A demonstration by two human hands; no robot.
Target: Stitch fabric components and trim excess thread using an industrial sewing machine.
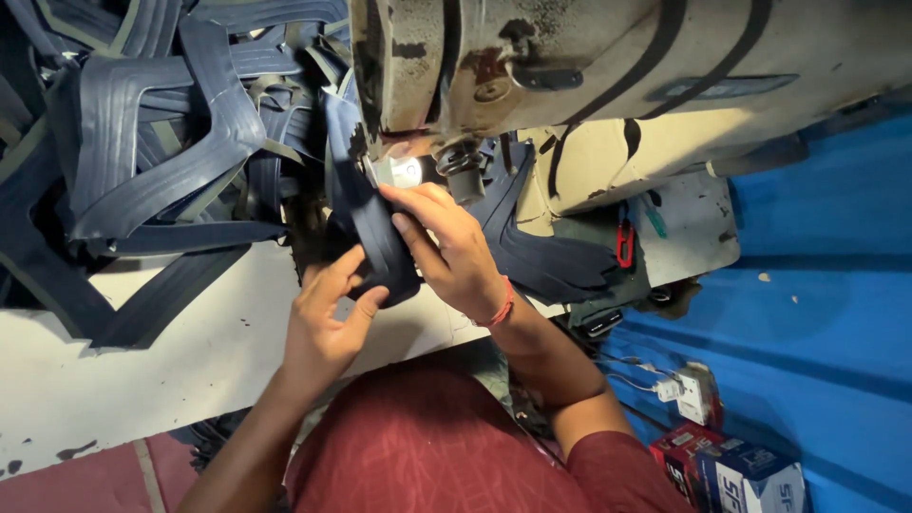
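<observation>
1. Here, both hands are holding one dark blue strap point(375, 237) under the head of a worn cream sewing machine point(570, 66), near the far edge of the white table point(190, 361).
2. The left hand point(328, 318) is pinching the strap's near end, its thumb and fingers curled around the fabric.
3. The right hand point(451, 252) is pressing the strap from the other side, its fingers half closed and pointing up at the needle area point(456, 166).
4. Judging by the big pile of blue straps point(142, 142) lying at the far left corner, many pieces are already finished or waiting; I cannot tell which.
5. This strap looks only partly fed under the lit foot.
6. The needle itself is hard to make out, and the machine's right end is being cut off by the frame.
</observation>
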